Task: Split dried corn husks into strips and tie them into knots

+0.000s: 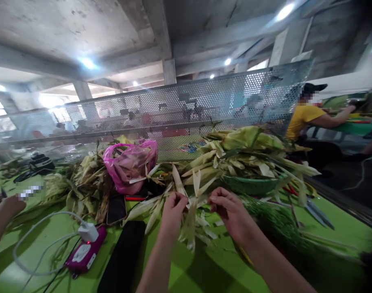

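Observation:
My left hand (172, 211) and my right hand (230, 211) are both closed on a bundle of pale corn husk strips (193, 203) held between them above the green table (204, 268). The strips fan upward and hang down below my fingers. Loose husks (204, 162) lie heaped just behind my hands, and a green basket (253, 185) piled with more husks stands to the right.
A pink plastic bag (129, 165) sits at centre left. A magenta power bank (85, 252) with a white charger and cable lies front left, by a black phone (116, 208). Another person's arm (3, 215) is at left. A perforated metal screen (173, 110) backs the table. A person in yellow (304, 118) sits beyond.

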The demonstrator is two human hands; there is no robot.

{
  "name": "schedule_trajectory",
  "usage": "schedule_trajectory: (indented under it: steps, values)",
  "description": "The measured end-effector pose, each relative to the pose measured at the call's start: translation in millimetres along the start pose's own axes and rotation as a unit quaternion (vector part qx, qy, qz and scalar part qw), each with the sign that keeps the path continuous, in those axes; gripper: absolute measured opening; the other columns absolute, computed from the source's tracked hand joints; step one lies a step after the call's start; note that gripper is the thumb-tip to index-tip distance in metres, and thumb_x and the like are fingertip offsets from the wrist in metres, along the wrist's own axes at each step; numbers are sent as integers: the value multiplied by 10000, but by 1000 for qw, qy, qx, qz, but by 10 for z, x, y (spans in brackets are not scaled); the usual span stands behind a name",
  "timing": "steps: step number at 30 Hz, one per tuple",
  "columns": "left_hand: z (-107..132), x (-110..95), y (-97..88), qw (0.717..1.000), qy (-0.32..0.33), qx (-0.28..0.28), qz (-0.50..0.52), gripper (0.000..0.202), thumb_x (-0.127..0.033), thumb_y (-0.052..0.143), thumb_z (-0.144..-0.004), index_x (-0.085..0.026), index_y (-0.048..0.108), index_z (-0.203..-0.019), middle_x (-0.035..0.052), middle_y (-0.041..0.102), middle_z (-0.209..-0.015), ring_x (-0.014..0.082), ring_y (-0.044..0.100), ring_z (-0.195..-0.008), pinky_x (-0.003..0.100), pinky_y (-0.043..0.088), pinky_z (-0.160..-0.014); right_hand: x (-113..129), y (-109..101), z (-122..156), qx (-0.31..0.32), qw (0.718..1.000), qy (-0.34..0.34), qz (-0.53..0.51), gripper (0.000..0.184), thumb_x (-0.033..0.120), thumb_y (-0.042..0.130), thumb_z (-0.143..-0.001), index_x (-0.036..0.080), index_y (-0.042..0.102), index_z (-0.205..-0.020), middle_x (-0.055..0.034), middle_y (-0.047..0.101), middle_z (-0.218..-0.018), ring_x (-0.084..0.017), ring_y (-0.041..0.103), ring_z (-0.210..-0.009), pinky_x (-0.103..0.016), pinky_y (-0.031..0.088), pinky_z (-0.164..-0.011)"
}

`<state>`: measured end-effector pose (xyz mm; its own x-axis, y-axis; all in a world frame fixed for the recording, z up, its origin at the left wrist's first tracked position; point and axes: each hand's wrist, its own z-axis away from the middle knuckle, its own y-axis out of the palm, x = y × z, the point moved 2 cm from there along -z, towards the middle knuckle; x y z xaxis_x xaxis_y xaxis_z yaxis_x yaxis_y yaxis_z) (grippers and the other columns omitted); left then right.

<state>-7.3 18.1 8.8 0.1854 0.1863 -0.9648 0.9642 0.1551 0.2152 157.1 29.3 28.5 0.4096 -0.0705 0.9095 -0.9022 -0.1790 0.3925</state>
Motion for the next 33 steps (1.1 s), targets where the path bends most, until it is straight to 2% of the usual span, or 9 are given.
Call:
schedule_trajectory:
  steps: [3,6,10,14,18,21,25,28,33]
  values:
    - [74,-64,103,978,-41,46,200,143,-215,653,-719,-165,523,-685,-6,569,-787,67,422,-577,203,340,-586,-40,59,31,23,986,62,-154,154,146,707,-628,198,564,-610,18,655,-839,-80,548,-595,-209,465,-587]
    - [151,-140,170,943,-69,94,311,200,-217,687,-712,-162,497,-683,8,586,-826,46,385,-532,191,329,-548,-67,110,52,37,965,120,-230,146,179,747,-656,209,605,-673,21,654,-786,-98,609,-638,-201,511,-601]
    - [206,-200,194,932,-77,129,330,205,-254,688,-761,-166,504,-737,8,591,-819,39,365,-514,178,310,-525,-35,162,85,63,951,140,-268,153,172,764,-667,205,633,-740,22,654,-801,-99,641,-689,-192,537,-642]
    - [194,-199,200,950,-56,132,278,230,-281,697,-769,-162,504,-731,-7,535,-732,69,455,-637,176,346,-612,8,148,94,77,957,107,-259,123,165,732,-705,195,612,-701,27,615,-731,-87,610,-641,-188,520,-650]
    - [137,-154,193,978,-26,114,171,244,-316,686,-776,-164,503,-722,-26,498,-683,66,381,-580,187,301,-568,45,86,65,76,982,43,-169,130,193,699,-720,189,576,-678,21,584,-716,-106,586,-633,-219,490,-638]
    - [108,-132,142,990,2,77,119,236,-364,650,-801,-164,538,-744,-33,472,-660,73,352,-567,197,289,-560,72,90,62,59,998,-25,0,106,220,683,-746,203,578,-743,17,574,-735,-130,575,-662,-255,475,-659]
    - [117,-172,72,995,37,63,75,193,-373,628,-818,-184,600,-837,-17,472,-728,100,420,-677,202,340,-651,78,189,107,70,939,-185,282,129,194,658,-760,222,646,-885,-3,577,-777,-156,538,-718,-278,450,-682]
    - [154,-232,73,993,77,83,36,175,-351,655,-795,-186,608,-762,16,495,-895,128,468,-815,219,372,-738,37,230,141,64,892,-244,375,168,157,602,-782,223,652,-929,-18,603,-823,-156,538,-720,-278,443,-687]
    - [200,-249,119,989,77,125,9,177,-344,704,-752,-180,637,-741,41,494,-1003,161,493,-914,249,386,-820,5,199,146,40,910,-211,356,114,216,624,-791,209,623,-905,-11,617,-792,-158,544,-703,-272,440,-657]
